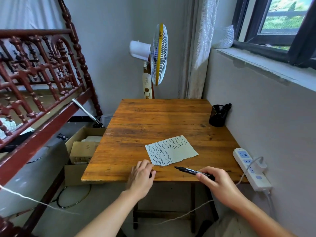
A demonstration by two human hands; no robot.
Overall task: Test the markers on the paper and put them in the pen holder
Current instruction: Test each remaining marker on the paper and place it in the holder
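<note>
Wooden table [153, 117]: a marker is readied for testing.
The uncapped marker [191, 171] is pinched by the right hand [217, 182], tip just short of the scribbled paper [171, 150]; the left hand [141, 177] is curled at the paper's corner, contents unclear. A stroke seems called for next, then capping and the far pen holder [218, 116].

Wooden table [153, 117]: 1. Paper sheet [181, 151]: 1. Marker [188, 170], uncapped: 1. Marker cap [150, 175], mostly hidden: 1. Mesh pen holder [217, 117]: 1; dark markers [226, 106] inside, number not countable. Hands: 2, left hand [141, 178], right hand [217, 182]. Power strip [242, 156]: 1. Plugged charger [261, 164]: 1. Standing fan [159, 53]: 1. Cardboard boxes [82, 151]: at least 2.
</note>
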